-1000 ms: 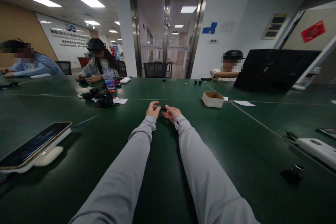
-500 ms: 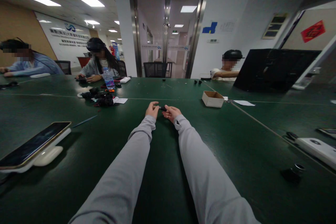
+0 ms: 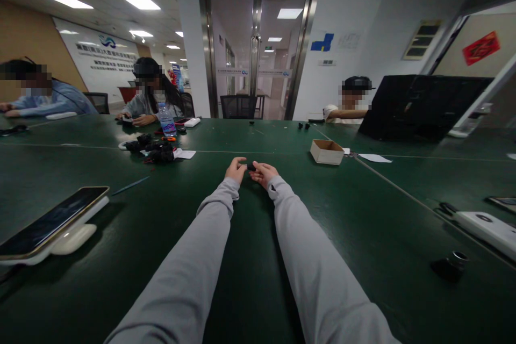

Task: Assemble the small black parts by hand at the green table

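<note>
Out over the green table, both forearms in grey sleeves reach forward to one small black piece (image 3: 250,167), too small to identify. My right hand (image 3: 265,173) pinches its dark body between thumb and fingers. At the left end, a lighter tip meets my left hand (image 3: 236,170), whose thumb and fingers close around it while the index finger arches above. The fingers partly cover the piece.
An open cardboard box (image 3: 327,152) stands right of my hands. Left lie a tangle of black parts (image 3: 155,149), a water bottle (image 3: 166,120), a blue stick (image 3: 131,186) and a phone (image 3: 56,220). A monitor (image 3: 419,107) stands far right. Several people sit across.
My left hand has shifted very slightly to the right against the piece, covering more of its tip. My right hand stays nearly still.
</note>
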{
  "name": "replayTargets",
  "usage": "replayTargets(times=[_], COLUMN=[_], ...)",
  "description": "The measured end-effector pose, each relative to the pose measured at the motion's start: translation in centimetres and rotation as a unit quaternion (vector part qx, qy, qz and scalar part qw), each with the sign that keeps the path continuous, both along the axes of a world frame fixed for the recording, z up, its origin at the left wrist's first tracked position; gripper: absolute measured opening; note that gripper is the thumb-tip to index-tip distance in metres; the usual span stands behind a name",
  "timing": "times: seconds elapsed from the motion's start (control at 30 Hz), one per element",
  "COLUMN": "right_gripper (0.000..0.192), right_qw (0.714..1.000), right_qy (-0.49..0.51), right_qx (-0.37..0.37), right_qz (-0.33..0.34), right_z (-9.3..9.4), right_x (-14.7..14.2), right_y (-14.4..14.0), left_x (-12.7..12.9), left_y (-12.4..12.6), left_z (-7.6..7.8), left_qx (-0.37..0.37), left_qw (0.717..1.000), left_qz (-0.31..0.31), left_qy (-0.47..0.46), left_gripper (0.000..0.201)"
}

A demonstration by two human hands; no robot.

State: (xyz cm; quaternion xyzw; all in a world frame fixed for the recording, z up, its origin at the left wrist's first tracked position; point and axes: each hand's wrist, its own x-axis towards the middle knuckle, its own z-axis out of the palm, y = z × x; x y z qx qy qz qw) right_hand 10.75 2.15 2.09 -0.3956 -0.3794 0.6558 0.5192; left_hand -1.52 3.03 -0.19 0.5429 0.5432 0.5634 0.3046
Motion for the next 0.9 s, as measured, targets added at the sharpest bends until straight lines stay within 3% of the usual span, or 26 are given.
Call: replayTargets(times=[0.43, 0.9], right_gripper=[0.017, 0.016], right_qw=[1.000, 1.000], right_qy=[-0.004, -0.011], right_qx=[0.005, 0.008], right_qz=[0.010, 0.021], right_z=[0.00, 0.11], right_x=[0.05, 0.13], right_y=[-0.01, -0.13], left_x=[-0.50, -0.20], left_y=[0.70, 0.69], left_z=[-0.30, -0.27], left_qx=[0.012, -0.004], left_qw=[0.999, 0.999], left_qz=[0.031, -0.004], left_qy=[-0.006, -0.032], left_gripper=[0.021, 0.024])
